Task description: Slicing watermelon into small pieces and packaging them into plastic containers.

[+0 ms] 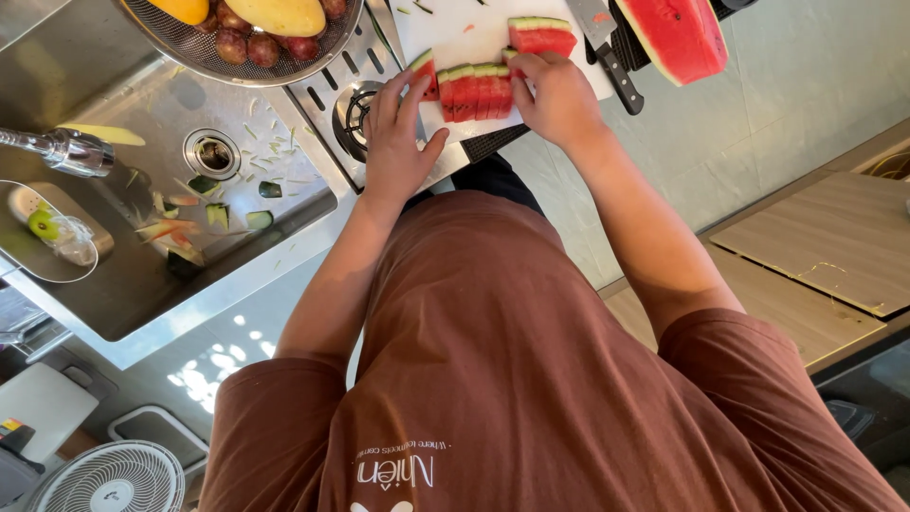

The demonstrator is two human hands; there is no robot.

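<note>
A row of cut watermelon slices [474, 90] lies on a white cutting board [445, 33], red flesh up and green rind along the far edge. The left hand [396, 142] rests open at the left end of the row, fingers spread, its fingertips touching an end slice that leans slightly apart from the rest. The right hand [559, 95] presses against the right end of the row, fingers curled over the slices, so both hands bracket the row from either side without gripping it tightly. Another cut slab of watermelon [542, 35] lies further back on the board, and a large uncut watermelon wedge [678, 33] sits to the right, just beyond a black-handled knife [607, 47] that lies set down, in neither hand.

By the look of it, one portion is already sliced and gathered, while the slab and the big wedge remain to be cut.

To the left, a steel sink [123, 284] holds scraps of peel near its drain, and a metal colander of fruit [246, 38] sits above it.
</note>
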